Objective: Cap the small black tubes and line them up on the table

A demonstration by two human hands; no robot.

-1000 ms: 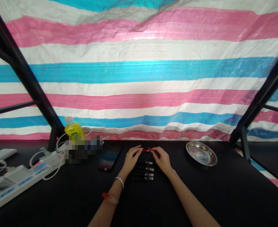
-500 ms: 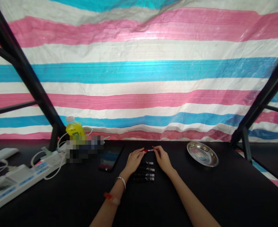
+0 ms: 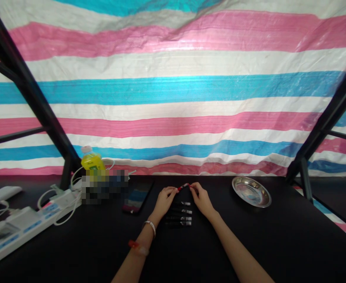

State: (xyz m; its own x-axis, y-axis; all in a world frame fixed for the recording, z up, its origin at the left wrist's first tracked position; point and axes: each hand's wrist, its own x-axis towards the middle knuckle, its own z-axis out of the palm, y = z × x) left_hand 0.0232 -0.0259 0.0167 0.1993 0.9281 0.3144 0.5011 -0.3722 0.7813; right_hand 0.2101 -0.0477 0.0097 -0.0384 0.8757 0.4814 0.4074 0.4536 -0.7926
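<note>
A slim red pen-like stick (image 3: 183,187) with a pale printed part spans the gap between my two hands at the back middle of the black table. My left hand (image 3: 165,199) pinches its left end between thumb and fingers. At the other end, the fingertips of my right hand (image 3: 201,197) are closed on the red tip. Just below, between my wrists, lie several black sticks (image 3: 182,211) in a column, each with a pale mark at its right end. Their exact kind is too small and dark to make out.
A shiny metal dish (image 3: 251,192) stands to the right. On the left are a dark phone-like slab (image 3: 136,197), a yellow drink bottle (image 3: 92,160) and a white power strip (image 3: 28,226) with cables. Black metal posts (image 3: 47,118) frame a striped plastic sheet (image 3: 190,90) behind.
The red stick has tilted, its right part now higher than its left. My left hand has shifted slightly left and down, with more of the stick showing; the black sticks stay put.
</note>
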